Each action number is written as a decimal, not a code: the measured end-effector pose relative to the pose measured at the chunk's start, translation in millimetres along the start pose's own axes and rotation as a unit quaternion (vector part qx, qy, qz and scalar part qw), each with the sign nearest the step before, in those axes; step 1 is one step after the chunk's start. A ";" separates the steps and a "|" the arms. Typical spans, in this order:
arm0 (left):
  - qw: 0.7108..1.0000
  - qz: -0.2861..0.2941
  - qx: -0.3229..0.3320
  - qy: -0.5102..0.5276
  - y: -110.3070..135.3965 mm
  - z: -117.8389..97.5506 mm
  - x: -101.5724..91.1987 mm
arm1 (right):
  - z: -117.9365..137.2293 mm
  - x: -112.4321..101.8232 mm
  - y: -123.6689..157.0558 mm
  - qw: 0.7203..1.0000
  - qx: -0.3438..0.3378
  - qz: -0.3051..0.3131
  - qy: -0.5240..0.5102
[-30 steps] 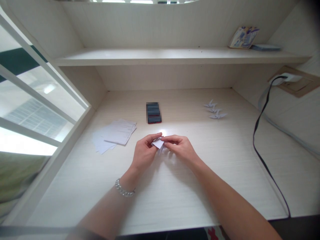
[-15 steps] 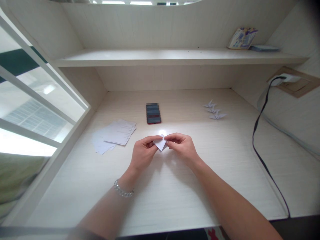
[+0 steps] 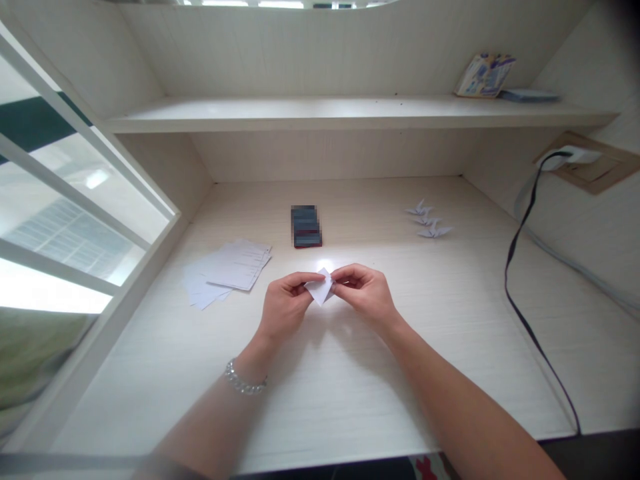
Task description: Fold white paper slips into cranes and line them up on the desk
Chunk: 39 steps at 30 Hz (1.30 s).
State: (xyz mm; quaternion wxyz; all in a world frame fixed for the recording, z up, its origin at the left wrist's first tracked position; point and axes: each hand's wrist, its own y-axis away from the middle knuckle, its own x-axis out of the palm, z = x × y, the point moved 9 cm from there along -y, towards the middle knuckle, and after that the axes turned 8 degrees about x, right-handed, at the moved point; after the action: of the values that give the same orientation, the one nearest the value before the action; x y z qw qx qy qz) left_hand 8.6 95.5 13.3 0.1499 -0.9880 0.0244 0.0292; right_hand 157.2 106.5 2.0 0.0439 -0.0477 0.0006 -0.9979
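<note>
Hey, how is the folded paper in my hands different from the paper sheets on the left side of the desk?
The folded paper looks smaller and comes to points, while the paper sheets are larger and lie flat. The folded paper is pinched between the left hand and right hand; the paper sheets overlap on the desk. Both look whitish.

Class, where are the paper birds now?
In the head view, the paper birds lie on the desk at right, beyond the right hand and left of the black cable.
</note>
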 end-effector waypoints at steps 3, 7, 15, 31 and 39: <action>1.000 -0.002 0.003 0.000 -0.4 0.4 -0.6 | 3.2 0.7 1.3 1.000 -0.015 0.003 0.000; 1.000 0.002 0.006 0.004 -0.6 1.9 -0.3 | 6.9 -0.6 1.3 0.999 -0.030 0.005 0.022; 1.000 0.013 0.012 0.007 -1.1 2.5 0.8 | 6.5 -1.1 -0.1 0.999 -0.025 0.022 0.042; 0.999 0.044 -0.010 -0.024 -1.1 3.1 -0.1 | 12.3 4.3 2.2 0.993 -0.036 0.045 0.104; 0.995 0.069 -0.075 -0.003 -0.1 17.1 8.5 | -2.0 7.1 -1.7 0.989 0.035 0.068 0.124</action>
State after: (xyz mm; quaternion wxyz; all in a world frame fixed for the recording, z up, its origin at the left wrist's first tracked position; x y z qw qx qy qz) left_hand 16.2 100.3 -3.5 0.0727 -0.9923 0.0901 0.0443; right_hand 149.8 107.6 0.6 0.1134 0.0778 -0.0260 -0.9902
